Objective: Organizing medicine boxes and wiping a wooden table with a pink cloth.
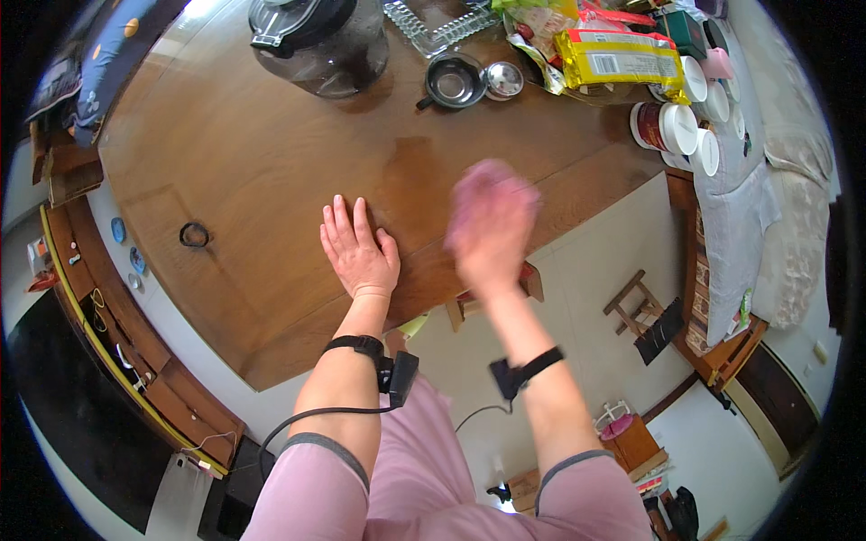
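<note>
My left hand (358, 253) rests flat, palm down, near the front edge of the brown wooden table (284, 169), its fingers slightly apart and holding nothing. To the right, my right hand (490, 233) is blurred and grips a pink cloth (497, 186) over the table's front part. The cloth bunches around the fingers, and its underside is hidden. A darker, wet-looking patch (409, 166) shows on the wood between and beyond the hands. A black ring-shaped band (194, 234) lies on the table to the left of my left hand.
At the back stand a dark clear jar (325, 57), a glass tray (440, 30), a small dark cup (454, 81) and a round metal lid (503, 80). A yellow packet (619, 61) and several white tubs (666, 127) crowd the right. A wooden stool (632, 304) is on the floor.
</note>
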Demonstrator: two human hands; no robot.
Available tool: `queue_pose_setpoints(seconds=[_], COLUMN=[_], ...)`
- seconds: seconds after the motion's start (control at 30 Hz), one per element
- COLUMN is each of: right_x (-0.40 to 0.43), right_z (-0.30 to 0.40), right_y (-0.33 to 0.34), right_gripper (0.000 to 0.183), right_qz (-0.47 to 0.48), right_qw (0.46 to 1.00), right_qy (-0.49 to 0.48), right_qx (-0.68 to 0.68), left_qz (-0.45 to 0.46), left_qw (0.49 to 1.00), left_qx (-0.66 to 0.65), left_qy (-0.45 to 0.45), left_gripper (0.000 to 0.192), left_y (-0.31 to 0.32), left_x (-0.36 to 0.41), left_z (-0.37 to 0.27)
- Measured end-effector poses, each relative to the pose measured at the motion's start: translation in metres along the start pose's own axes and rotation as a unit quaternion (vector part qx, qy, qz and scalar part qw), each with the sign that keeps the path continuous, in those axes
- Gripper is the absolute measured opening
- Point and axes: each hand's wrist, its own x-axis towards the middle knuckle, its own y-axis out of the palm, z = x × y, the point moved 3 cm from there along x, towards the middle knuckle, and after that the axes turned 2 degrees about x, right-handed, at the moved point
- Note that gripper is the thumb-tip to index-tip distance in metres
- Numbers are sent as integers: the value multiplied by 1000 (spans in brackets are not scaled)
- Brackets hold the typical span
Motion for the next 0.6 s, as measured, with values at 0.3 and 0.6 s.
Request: queue_pose_setpoints(seconds=[0.3, 0.6], right_x=[35, -4], right_z=[-38, 46], right_y=[-28, -5], right_gripper=[60, 51], right_qz=[-41, 80], right_qw=[987, 977], right_qy=[-34, -195], right_qx=[-153, 41], left_qz=[-3, 10], left_qw=[1000, 999], left_qx=[-26, -41], left_qy=[1, 1], left_gripper=[54, 55], left_y=[-1, 7], left_x=[-1, -2], left_z=[-13, -9])
